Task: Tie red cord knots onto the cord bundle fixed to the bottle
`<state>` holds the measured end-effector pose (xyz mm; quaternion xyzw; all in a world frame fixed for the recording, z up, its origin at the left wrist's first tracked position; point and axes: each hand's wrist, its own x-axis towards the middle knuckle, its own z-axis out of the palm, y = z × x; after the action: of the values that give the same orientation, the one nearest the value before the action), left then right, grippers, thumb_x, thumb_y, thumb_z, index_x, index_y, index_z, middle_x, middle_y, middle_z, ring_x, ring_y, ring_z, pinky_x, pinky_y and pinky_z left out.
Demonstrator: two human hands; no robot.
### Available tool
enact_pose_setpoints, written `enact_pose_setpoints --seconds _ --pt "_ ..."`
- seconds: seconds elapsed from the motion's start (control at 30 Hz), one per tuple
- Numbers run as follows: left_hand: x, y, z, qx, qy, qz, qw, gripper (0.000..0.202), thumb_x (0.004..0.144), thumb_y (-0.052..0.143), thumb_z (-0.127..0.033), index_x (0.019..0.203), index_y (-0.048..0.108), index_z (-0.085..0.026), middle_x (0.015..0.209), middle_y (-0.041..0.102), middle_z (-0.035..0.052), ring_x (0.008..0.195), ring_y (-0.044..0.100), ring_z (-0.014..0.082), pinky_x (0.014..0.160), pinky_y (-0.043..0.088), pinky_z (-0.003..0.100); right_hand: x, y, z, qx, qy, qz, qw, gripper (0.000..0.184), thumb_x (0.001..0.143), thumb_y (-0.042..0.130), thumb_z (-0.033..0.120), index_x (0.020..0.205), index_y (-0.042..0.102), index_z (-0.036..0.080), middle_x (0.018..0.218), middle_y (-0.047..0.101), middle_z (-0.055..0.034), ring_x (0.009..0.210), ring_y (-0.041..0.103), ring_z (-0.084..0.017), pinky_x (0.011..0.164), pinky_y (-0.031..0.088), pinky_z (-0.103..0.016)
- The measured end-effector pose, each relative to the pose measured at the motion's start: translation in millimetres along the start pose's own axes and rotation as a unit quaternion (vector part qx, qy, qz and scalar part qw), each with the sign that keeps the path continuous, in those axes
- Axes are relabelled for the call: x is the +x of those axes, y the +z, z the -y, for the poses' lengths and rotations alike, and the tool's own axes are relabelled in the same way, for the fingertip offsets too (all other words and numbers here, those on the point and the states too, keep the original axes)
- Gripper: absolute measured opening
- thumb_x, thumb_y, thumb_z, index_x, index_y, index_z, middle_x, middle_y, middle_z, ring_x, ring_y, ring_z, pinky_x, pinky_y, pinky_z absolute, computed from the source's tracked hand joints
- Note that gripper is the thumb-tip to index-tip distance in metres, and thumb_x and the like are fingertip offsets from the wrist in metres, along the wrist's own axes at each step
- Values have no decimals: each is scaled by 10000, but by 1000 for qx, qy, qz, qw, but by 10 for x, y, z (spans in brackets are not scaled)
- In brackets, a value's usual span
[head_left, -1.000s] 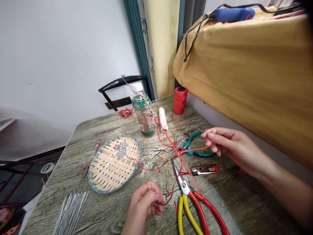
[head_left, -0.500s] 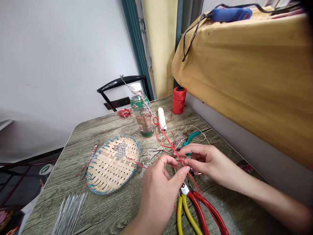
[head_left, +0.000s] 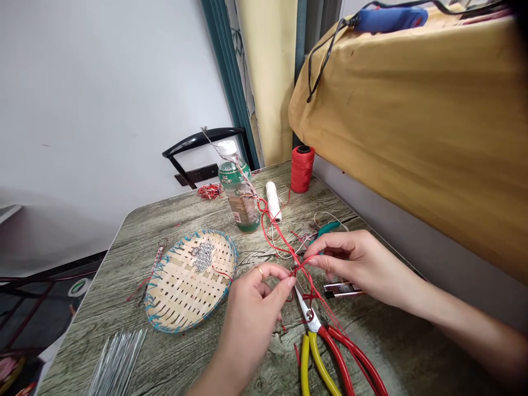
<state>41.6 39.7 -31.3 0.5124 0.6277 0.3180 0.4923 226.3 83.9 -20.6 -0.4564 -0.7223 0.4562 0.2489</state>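
Lower centre, my left fingers and right fingers pinch thin red cord; slack could snag on the red-and-yellow-handled metal scissors.

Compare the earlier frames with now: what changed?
The left hand moved forward and rightward, the right hand leftward; first apart, they now nearly meet, both pinching red cord above the scissors. The scissors, woven basket and bottle stayed put.
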Motion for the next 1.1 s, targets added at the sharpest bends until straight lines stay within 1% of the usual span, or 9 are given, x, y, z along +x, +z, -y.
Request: enact_pose_setpoints --seconds 0.1,0.27,0.4,0.57,0.73,0.87,0.93,1.03,1.1 --pt "20 -133 -66 26 10 -48 998 185 733 577 -372 746 585 -188 410 411 -69 385 389 83 383 283 191 100 -96 77 8 -26 -6 1000 247 791 546 384 831 664 171 685 609 -6 552 491 -90 514 410 -205" --pt "191 -360 -258 0 88 -138 986 165 705 622 -341 741 609 -181 489 499 -44 437 442 83 410 336 180 396 -281 205 53 -83 -61 993 210 746 611 336 841 685 164 698 638 -13 565 516 -89 536 423 -211" --pt "369 -461 -314 17 134 -203 970 147 703 631 -325 769 630 -194 493 491 -48 455 428 82 426 317 185 678 -336 182 63 -141 -94 984 201 733 625 329 823 690 161 753 653 -21 608 530 -96 569 416 -226" --pt "458 -445 -212 68 111 -180 975 140 709 619 -325 756 644 -195 455 411 -60 429 342 84 409 248 211 908 -322 -26 20 -138 -71 988 225 743 602 336 834 691 150 792 668 -42 665 560 -136 591 415 -257" --pt "454 -407 -138 76 106 -188 973 138 713 613 -324 748 647 -195 457 393 -62 437 341 90 421 256 219 942 -314 -171 -5 -125 -61 990 260 754 580 367 863 685 155 796 669 -43 672 566 -147 589 414 -263" --pt "456 -401 -142 90 157 -218 959 116 717 610 -303 726 655 -198 584 487 -30 505 392 97 469 303 227 924 -292 -170 -44 -130 -70 988 252 773 556 358 864 680 158 821 668 -44 718 584 -164 620 427 -271" --pt "461 -388 -147 89 177 -215 956 105 713 615 -284 729 660 -190 654 523 -13 552 424 101 505 336 231 895 -269 -147 -83 -147 -78 983 224 779 555 320 883 674 161 872 657 -46 736 586 -158 646 432 -269" --pt "454 -352 -155 32 149 -189 970 152 703 624 -274 824 632 -182 678 515 -20 514 401 81 463 332 215 779 -236 -83 -166 -155 -99 969 242 766 564 239 989 628 166 984 606 -53 658 566 -117 633 431 -258" --pt "424 -325 -161 -23 122 -185 975 214 690 638 -265 875 572 -181 706 525 -25 484 388 66 425 320 197 638 -223 -23 -216 -145 -128 957 261 754 545 166 1011 586 162 1003 574 -52 615 546 -96 616 420 -250"
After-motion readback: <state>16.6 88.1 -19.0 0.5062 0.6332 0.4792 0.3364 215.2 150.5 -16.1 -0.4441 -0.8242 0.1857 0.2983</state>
